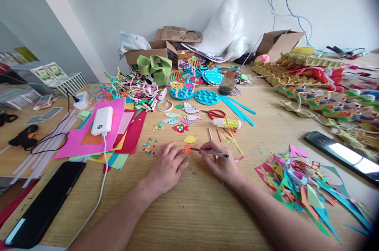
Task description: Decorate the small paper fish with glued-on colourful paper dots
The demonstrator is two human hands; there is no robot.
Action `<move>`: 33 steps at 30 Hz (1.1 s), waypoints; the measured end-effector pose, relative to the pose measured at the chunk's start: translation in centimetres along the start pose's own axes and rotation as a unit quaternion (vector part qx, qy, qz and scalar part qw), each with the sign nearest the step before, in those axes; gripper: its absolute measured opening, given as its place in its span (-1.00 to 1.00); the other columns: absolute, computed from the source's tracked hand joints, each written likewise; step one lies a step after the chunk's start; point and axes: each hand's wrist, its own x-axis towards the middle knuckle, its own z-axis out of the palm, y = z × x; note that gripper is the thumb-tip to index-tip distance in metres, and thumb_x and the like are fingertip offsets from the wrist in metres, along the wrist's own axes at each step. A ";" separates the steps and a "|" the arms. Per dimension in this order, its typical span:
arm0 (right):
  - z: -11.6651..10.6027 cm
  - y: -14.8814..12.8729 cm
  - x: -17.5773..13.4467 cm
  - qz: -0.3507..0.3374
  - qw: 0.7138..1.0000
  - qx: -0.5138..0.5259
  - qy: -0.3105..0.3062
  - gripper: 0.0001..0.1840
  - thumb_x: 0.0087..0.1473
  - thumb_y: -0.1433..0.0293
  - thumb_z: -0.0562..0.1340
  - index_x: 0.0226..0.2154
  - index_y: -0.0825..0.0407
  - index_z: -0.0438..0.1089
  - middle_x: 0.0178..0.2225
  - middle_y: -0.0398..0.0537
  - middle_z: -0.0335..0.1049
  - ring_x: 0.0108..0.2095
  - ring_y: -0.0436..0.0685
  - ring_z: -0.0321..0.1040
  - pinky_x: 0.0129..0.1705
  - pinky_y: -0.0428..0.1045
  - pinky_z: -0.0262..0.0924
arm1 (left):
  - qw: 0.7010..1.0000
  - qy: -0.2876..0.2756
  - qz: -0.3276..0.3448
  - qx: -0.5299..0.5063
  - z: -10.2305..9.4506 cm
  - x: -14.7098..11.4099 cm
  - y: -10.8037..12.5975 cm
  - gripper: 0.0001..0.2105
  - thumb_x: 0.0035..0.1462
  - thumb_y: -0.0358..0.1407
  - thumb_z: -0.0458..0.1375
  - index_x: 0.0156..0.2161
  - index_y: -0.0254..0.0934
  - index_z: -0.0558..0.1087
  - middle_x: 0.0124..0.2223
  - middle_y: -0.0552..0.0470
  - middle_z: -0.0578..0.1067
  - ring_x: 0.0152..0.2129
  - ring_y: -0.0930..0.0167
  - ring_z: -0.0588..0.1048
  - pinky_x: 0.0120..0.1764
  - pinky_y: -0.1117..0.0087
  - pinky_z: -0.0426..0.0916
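My right hand (222, 166) grips a slim dark pen (214, 153), its tip on an orange paper fish (187, 148). My left hand (166, 168) lies on the table, fingers stretched out, fingertips at the fish's left edge. Just beyond is a yellow paper fish (191, 139) with drawn lines. Farther back lie several decorated paper fish, among them a red one (180, 128) with dots and a blue one (171, 121). Small coloured paper dots (150, 147) are scattered left of the fish. A wooden stick (210, 134) lies partly behind my right hand.
A glue bottle (226, 123) and red-handled scissors (215, 114) lie behind my right hand. Paper scraps (302, 180) and a phone (343, 154) are at right. Coloured sheets (79, 134), a white power bank (102, 120) with cable and a black phone (44, 203) are at left.
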 end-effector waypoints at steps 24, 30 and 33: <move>0.3 1.5 0.3 -0.086 0.979 -0.167 -0.085 -0.61 0.26 0.50 0.02 0.11 -0.03 0.25 -0.08 0.09 0.45 0.08 0.24 0.26 0.16 0.34 0.09 | 1.000 -0.002 -0.005 -0.005 -0.1 0.1 0.3 -0.70 0.30 -0.24 0.01 0.04 -0.25 0.45 0.09 -0.09 0.42 0.13 0.17 0.21 0.19 -0.04 0.19; 0.8 2.0 0.1 -0.063 0.969 -0.208 -0.120 -0.64 0.26 0.49 0.00 0.08 0.03 0.25 -0.06 0.10 0.46 0.14 0.26 0.20 0.22 0.40 -0.05 | 1.000 0.005 -0.005 -0.002 -0.1 0.1 0.3 -0.71 0.29 -0.25 0.02 0.04 -0.23 0.45 0.10 -0.09 0.41 0.14 0.17 0.23 0.18 -0.03 0.21; 1.0 1.9 -0.1 -0.064 0.966 -0.213 -0.128 -0.64 0.26 0.49 -0.01 0.08 0.03 0.24 -0.01 0.11 0.44 0.18 0.25 0.17 0.24 0.40 -0.09 | 1.000 0.009 -0.002 -0.001 0.0 0.1 0.2 -0.72 0.29 -0.24 0.03 0.04 -0.22 0.44 0.08 -0.08 0.43 0.13 0.18 0.25 0.18 -0.02 0.21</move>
